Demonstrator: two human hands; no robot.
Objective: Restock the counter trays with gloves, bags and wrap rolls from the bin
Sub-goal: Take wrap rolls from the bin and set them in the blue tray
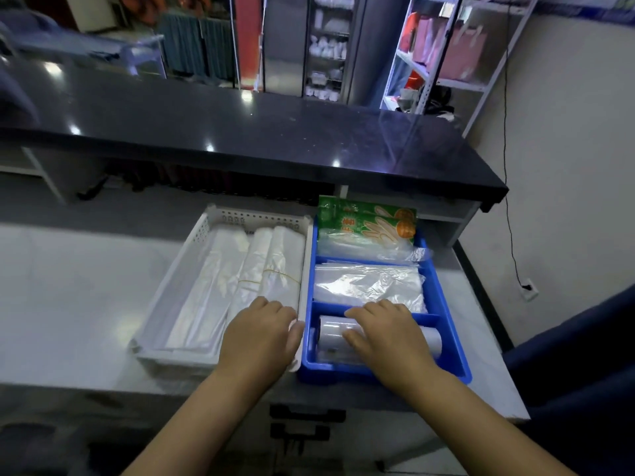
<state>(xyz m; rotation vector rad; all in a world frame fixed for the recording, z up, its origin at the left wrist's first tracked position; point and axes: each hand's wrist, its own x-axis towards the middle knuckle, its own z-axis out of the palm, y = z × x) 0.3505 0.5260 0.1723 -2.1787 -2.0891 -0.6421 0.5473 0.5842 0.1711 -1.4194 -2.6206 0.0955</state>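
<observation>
Lying crosswise in the nearest compartment of the blue tray [446,297], the wrap roll [331,333] is under the right hand [381,334], whose fingers drape flat over its middle; whether they actually clasp it cannot be told. A second roll may sit beneath it, but that is unclear. Judged by appearance, the roll is light, stiff along its core and slick-skinned, so it is best held around the barrel. The middle compartment holds loose clear bags [367,283], soft and slippery. The far compartment holds green glove packets [367,221], leaning against the back wall. The left hand [261,331] rests palm down, fingers relaxed, gripping nothing, over the near right end of the white tray [178,269], which touches the blue one and contains banded bag bundles [264,266]. Both trays stand on the pale counter [75,290].
</observation>
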